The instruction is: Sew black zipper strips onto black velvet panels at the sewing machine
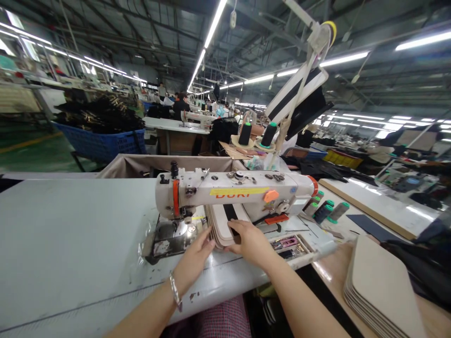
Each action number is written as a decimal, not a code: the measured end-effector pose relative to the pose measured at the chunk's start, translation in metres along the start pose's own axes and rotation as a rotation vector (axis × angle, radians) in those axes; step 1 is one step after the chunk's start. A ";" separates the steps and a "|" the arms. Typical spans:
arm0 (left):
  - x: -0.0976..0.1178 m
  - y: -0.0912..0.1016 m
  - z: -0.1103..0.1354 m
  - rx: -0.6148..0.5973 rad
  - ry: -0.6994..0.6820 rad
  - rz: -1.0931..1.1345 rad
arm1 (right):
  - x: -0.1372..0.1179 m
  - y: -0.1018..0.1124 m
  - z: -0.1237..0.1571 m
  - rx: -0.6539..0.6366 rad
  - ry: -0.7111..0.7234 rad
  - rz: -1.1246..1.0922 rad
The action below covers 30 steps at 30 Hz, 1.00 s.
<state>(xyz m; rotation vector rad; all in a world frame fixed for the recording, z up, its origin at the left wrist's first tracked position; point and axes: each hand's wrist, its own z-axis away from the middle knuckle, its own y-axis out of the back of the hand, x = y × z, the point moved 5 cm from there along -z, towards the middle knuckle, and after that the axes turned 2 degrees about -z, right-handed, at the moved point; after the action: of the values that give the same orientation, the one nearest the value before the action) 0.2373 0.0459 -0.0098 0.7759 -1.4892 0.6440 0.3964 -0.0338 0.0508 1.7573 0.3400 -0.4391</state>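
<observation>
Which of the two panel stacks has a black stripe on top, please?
The stack under the right hand; the lower right pile is plain beige.

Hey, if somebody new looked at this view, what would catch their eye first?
Probably the white sewing machine with orange trim, mid-view, where the left hand is at the side of a black-striped pale stack and the right hand is on top of it. Next, perhaps the blue basket heaped with dark pieces at far left, and the beige panels stacked at lower right.
</observation>
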 end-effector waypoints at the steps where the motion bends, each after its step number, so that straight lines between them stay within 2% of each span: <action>1: 0.001 0.005 0.009 -0.032 0.019 0.000 | 0.004 0.004 -0.003 -0.027 0.013 -0.002; 5: 0.003 0.023 0.037 -0.080 0.109 -0.049 | 0.016 0.020 -0.014 -0.127 0.055 -0.001; 8: 0.002 0.031 0.047 -0.101 0.131 -0.106 | 0.017 0.021 -0.017 -0.147 0.055 0.052; 13: 0.003 0.034 0.052 -0.103 0.096 -0.183 | 0.001 0.006 -0.010 -0.174 0.090 0.204; 16: 0.005 0.034 0.054 -0.097 0.055 -0.218 | -0.008 0.004 -0.009 -0.197 0.149 0.292; 23: 0.004 0.037 0.055 -0.110 0.026 -0.254 | -0.013 0.006 -0.035 -0.279 0.263 0.462; 27: 0.008 0.036 0.059 -0.119 -0.001 -0.279 | -0.017 -0.001 -0.034 -0.200 0.308 0.550; 30: 0.008 0.033 0.064 -0.127 -0.072 -0.312 | -0.011 0.008 -0.022 -0.063 0.322 0.589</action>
<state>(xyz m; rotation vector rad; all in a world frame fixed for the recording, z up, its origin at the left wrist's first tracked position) 0.1716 0.0153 -0.0040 0.9161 -1.4201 0.2871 0.3921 -0.0139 0.0669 1.7677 0.0467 0.2755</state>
